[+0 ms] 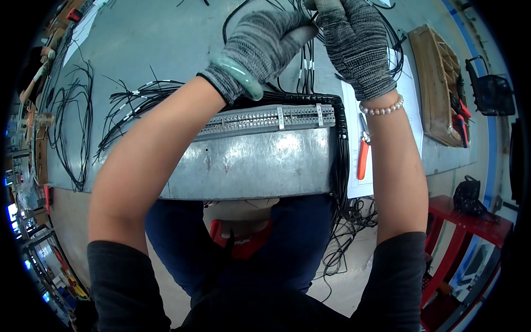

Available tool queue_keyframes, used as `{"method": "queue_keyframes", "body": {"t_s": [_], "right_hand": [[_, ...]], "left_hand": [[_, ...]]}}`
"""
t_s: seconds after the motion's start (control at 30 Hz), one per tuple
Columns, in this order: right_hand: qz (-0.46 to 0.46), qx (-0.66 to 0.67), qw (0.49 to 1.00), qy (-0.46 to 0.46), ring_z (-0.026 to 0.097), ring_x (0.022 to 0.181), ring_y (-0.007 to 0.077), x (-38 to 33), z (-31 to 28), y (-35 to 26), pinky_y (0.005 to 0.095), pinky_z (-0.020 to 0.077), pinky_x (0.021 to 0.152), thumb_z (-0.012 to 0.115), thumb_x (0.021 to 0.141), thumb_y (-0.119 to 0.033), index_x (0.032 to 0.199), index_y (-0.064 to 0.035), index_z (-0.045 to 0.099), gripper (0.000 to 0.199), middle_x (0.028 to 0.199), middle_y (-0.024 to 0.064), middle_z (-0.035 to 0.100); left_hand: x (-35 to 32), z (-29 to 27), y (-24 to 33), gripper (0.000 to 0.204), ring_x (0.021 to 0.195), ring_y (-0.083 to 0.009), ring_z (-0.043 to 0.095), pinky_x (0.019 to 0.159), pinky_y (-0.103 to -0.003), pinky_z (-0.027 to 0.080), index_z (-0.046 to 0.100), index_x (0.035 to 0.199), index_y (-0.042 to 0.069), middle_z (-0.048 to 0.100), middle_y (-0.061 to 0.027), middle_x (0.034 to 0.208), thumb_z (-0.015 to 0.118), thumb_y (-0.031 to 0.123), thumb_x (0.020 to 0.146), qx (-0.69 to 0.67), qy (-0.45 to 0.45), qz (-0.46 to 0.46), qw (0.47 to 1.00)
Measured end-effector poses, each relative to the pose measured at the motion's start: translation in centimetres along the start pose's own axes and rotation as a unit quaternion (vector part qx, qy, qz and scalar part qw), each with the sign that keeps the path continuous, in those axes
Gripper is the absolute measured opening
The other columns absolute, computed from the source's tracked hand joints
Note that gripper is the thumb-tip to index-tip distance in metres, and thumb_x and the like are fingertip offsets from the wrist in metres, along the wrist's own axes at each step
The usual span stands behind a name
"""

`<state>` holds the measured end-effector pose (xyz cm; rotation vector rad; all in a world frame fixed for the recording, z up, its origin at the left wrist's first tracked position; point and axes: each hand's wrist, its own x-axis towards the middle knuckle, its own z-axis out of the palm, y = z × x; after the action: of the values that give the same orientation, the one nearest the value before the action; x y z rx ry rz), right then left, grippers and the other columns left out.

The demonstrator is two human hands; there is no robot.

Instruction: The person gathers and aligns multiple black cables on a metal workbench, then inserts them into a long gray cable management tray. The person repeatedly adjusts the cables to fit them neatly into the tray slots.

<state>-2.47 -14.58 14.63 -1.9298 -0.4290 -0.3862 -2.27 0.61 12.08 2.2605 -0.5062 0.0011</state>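
My left hand (265,47), in a grey knit glove with a green bangle at the wrist, pinches a thin black wire at the top of the view. Close beside it, my right hand (357,47), gloved alike and wearing a beaded bracelet, is closed around the same spot; its fingertips are partly cut off by the upper edge. Several black wires with white marker sleeves (306,74) run up toward both hands from a black wire bundle (326,99). Below the bundle lies a long grey terminal block strip (249,120), partly hidden behind my left forearm.
Orange-handled pliers (363,157) rest on white paper sheets (358,185) at the right. A wooden compartment box (434,83) with tools stands farther right. Loose black wires (83,122) lie on the left of the metal table (249,160); more wires hang off its front edge. A red stool (470,218) stands at right.
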Motion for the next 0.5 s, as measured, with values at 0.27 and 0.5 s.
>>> {"method": "queue_keyframes", "body": {"t_s": [0.27,0.5], "right_hand": [[-0.01,0.007,0.999,-0.042,0.061,0.068,0.0162,-0.6,1.0,2.4,0.0322,0.0511,0.061,0.054,0.094,-0.041,0.103,-0.0032,0.06,0.039,0.074,0.0103,0.062],[-0.02,-0.371,0.875,-0.311,0.06,0.098,0.0242,-10.1,0.8,6.6,0.0376,0.0476,0.091,0.056,0.092,-0.032,0.118,-0.0082,0.06,0.036,0.106,0.0113,0.062]], "left_hand": [[-2.1,3.6,-7.5,0.035,0.081,-0.0196,0.067,0.082,-0.033,0.051,0.069,0.104,0.005,0.07,-0.0094,0.088,0.057,0.037,0.093,0.067,-0.146,-0.161,0.974],[-1.6,3.4,-6.2,0.035,0.075,-0.0143,0.067,0.082,-0.034,0.051,0.068,0.103,0.007,0.071,-0.0057,0.09,0.053,0.037,0.094,-0.013,-0.21,-0.272,0.939]]}}
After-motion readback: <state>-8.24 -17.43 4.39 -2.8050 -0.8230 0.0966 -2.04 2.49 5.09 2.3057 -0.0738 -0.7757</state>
